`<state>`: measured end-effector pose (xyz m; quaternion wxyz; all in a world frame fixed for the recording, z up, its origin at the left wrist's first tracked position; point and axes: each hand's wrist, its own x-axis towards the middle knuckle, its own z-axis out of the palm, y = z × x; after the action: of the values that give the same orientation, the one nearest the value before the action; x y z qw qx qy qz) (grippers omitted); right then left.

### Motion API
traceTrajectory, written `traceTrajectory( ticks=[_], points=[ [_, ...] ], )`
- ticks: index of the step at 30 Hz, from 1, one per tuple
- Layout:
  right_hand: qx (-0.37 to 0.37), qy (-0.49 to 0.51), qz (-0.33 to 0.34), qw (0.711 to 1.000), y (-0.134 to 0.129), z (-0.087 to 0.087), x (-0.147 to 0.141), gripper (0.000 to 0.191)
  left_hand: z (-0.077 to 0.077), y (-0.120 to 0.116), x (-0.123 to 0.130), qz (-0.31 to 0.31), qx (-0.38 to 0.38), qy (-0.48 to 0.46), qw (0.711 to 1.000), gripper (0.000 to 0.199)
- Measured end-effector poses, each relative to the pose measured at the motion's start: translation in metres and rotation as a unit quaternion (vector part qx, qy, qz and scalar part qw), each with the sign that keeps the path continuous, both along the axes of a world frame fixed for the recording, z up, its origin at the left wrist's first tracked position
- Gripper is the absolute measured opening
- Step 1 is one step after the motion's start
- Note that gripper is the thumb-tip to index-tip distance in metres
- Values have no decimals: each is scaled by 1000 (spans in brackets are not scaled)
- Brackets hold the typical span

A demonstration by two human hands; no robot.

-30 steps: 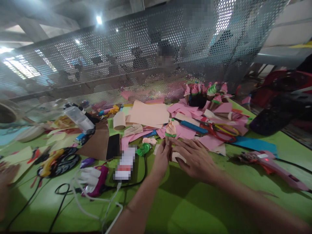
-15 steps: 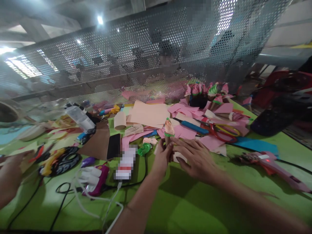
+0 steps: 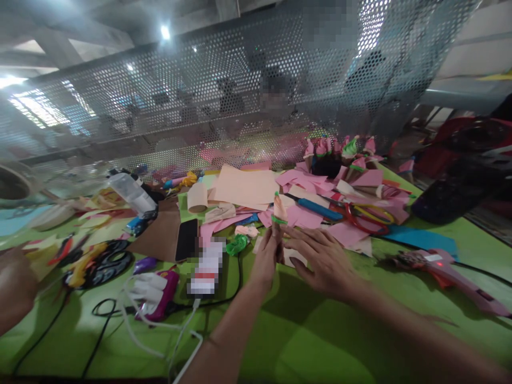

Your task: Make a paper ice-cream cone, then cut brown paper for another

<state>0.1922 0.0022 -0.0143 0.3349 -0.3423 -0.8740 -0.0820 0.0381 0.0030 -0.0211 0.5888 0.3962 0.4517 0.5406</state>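
Upright in the fingers of my left hand (image 3: 264,262) is a small craft ice cream cone (image 3: 279,208), with a peach swirled top, a green tip and a green band. Its lower part is hidden by my fingers. My right hand (image 3: 325,257) is open, its fingers stretched out beside the cone and their tips close to my left fingers; whether they touch the cone I cannot tell. Between the two hands lies a cream paper scrap (image 3: 295,258). A ball of green ribbon (image 3: 237,244) sits just left of my left hand.
On the right lies a pink glue gun (image 3: 452,277) with a lit red light. Red-handled scissors (image 3: 370,220) and a blue cutter (image 3: 320,209) rest among pink paper. Leftward are a phone (image 3: 186,240), a purple power strip (image 3: 162,293) with cables, and another person's hand (image 3: 16,288).
The cone has turned slightly in my left fingers, showing its top from another side. My right hand has hardly moved. The other person's hand has shifted left.
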Motion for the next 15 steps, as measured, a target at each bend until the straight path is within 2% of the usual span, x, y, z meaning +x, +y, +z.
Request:
traceTrajectory(
  ticks=[10, 15],
  points=[
    [-7, -8, -6, 1000, 0, 2, 0, 29, 4, 0, 1, -11, 15, 20, 1000, 51],
    [-6, -3, -3, 1000, -1, 2, 0, 30, -1, 1, 0, -1, 25, 32, 999, 49]
  ],
)
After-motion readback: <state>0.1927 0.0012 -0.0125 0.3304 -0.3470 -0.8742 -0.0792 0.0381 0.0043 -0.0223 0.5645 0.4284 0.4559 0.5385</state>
